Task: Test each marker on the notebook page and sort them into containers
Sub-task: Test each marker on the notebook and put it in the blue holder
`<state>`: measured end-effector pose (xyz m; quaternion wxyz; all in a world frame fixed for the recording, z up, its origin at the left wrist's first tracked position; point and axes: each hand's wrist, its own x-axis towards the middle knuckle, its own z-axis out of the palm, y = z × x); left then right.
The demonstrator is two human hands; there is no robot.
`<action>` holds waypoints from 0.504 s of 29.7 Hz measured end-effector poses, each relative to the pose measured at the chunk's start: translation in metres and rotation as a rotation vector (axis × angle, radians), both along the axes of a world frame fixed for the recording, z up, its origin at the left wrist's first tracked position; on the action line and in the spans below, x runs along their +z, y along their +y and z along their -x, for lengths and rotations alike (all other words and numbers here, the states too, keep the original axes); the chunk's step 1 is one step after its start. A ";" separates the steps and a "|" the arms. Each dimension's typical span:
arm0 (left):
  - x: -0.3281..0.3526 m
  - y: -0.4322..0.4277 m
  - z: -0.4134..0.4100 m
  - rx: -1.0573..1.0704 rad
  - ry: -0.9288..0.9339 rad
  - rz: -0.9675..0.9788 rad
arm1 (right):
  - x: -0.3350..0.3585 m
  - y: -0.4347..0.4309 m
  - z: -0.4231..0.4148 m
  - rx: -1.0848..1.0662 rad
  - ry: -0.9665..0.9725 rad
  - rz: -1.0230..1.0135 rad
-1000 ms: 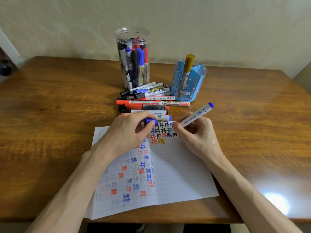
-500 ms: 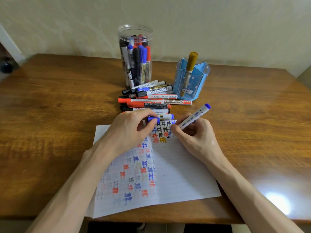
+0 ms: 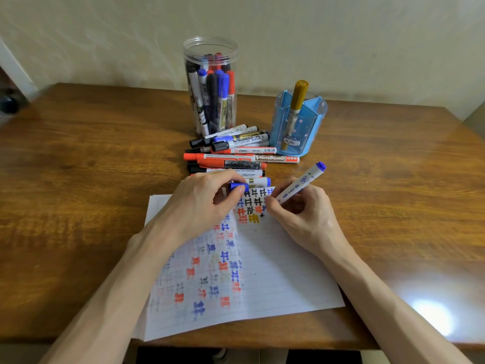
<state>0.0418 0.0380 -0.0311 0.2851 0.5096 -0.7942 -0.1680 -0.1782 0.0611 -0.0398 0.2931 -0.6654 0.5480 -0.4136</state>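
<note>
White marker [image 3: 299,184] gripped in right hand [image 3: 307,216], tip on lined paper [image 3: 283,271], left hand [image 3: 202,206] pinching blue cap [image 3: 237,186]

Glossy wooden table [image 3: 78,179] with a light reflection [image 3: 430,316] at its near right corner. Cream wall [image 3: 105,35] behind the table; blurred dark object [image 3: 9,105] off its far left corner.

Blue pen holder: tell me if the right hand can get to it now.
Probably yes: bare table lies between the right hand and the blue pen holder, though its fingers grip a blue marker.
</note>
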 end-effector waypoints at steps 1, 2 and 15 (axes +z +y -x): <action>0.000 0.000 0.000 0.001 0.001 -0.001 | 0.000 0.000 0.000 -0.006 0.003 0.009; 0.000 0.000 0.000 0.002 0.001 -0.003 | -0.001 0.000 0.000 -0.014 0.000 0.015; -0.001 0.000 0.000 0.000 0.004 -0.011 | 0.000 0.000 0.001 0.020 -0.065 -0.026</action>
